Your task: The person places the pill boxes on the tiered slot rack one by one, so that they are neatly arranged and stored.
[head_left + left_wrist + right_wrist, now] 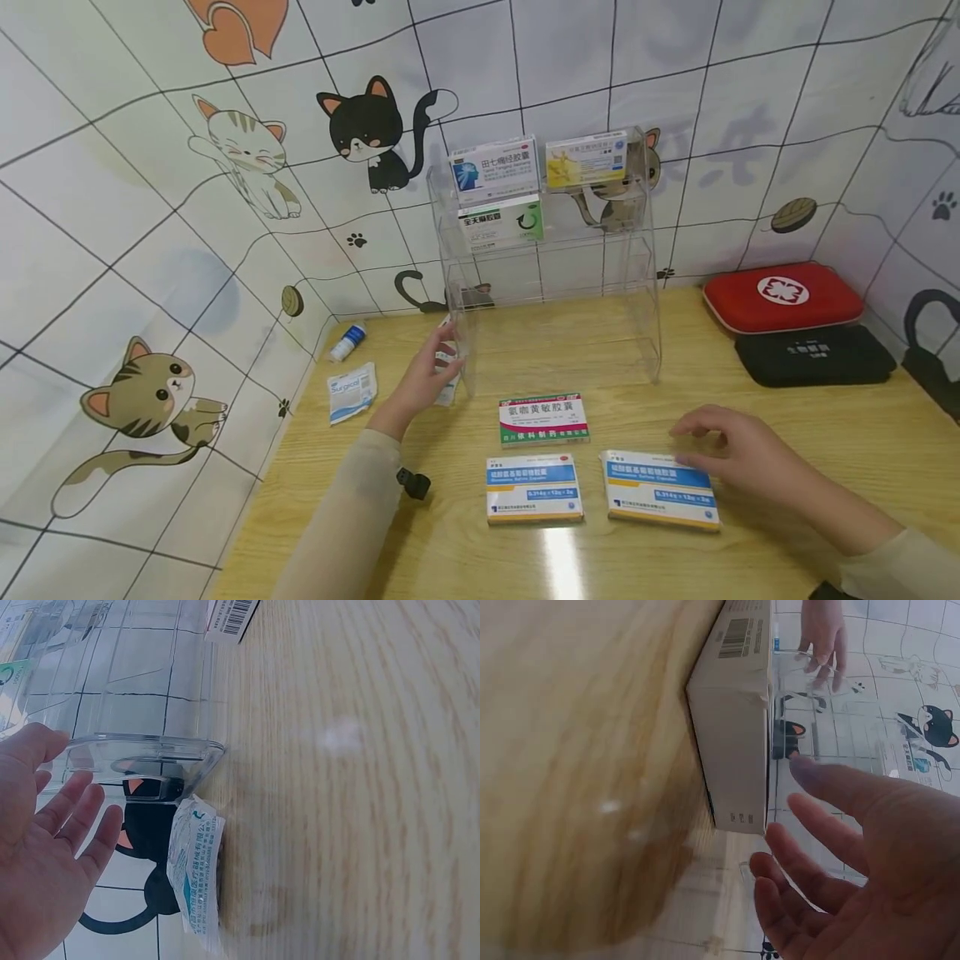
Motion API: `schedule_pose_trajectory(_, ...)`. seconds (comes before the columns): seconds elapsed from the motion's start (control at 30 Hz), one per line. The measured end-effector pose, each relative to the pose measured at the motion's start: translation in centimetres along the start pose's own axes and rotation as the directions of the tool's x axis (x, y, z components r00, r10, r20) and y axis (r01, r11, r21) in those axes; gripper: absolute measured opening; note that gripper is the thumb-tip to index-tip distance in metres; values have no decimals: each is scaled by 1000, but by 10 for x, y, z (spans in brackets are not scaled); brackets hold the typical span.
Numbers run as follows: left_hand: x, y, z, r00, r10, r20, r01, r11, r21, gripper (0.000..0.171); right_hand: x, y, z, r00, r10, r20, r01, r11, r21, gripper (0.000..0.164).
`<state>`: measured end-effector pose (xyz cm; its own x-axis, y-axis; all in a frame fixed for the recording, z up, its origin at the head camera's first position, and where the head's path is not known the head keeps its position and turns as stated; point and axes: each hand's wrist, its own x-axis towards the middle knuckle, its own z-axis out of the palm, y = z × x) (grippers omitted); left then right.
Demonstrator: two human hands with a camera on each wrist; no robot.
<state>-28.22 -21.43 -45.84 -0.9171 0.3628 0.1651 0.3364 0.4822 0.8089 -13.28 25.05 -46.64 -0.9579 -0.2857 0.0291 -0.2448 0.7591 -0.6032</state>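
Note:
My left hand [422,377] is at the left side of a clear acrylic shelf rack [651,333]. In the left wrist view its fingers are loosely spread, with nothing held; whether they touch the rack I cannot tell. A white packet [196,874] lies by the rack's foot. My right hand [753,460] hovers at the right end of a blue-and-white capsule box [660,490], fingers apart and holding nothing. A matching capsule box [534,489] lies left of it, and a green-and-magenta capsule box [543,419] lies behind that one.
Upper tiers of the rack hold a white medicine box [495,171], a yellow-and-white box [587,160] and a green-and-white box [501,223]. At right, a red case [783,297] sits behind a black pouch [815,355]. A Surgical packet [352,393] and small bottle [347,342] lie left.

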Motion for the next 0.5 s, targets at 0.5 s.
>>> schedule_pose_trajectory(0.5, 0, 1, -1, 1000, 18, 2, -18, 1000, -14, 64, -35, 10, 2, 991, 85, 105, -79, 995, -60, 72)
